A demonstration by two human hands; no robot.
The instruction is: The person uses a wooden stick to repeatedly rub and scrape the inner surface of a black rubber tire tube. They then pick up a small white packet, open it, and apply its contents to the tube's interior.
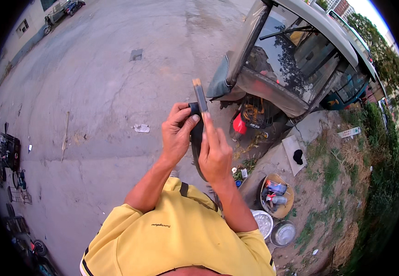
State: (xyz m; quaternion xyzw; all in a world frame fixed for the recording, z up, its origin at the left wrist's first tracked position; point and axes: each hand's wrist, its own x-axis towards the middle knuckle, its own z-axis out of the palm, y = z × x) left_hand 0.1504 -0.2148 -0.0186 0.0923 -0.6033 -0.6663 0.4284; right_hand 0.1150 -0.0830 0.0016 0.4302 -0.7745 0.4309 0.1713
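My left hand [177, 135] pinches a black rubber strip [196, 138], like a piece of inner tube, at its upper end with thumb and fingers. My right hand [215, 154] holds a thin flat grey tool [200, 95] with a tan tip, index finger laid along it, pressed against the top of the strip. The strip hangs down between both hands in front of my yellow shirt [176, 234]. Both hands are raised above a concrete yard.
A small three-wheeled cab vehicle [296, 60] stands at the upper right with a red container [239, 125] below it. A basket of bottles [276, 195] and two metal bowls [273, 227] sit on the ground at lower right. Bicycle parts [6, 161] lie at left.
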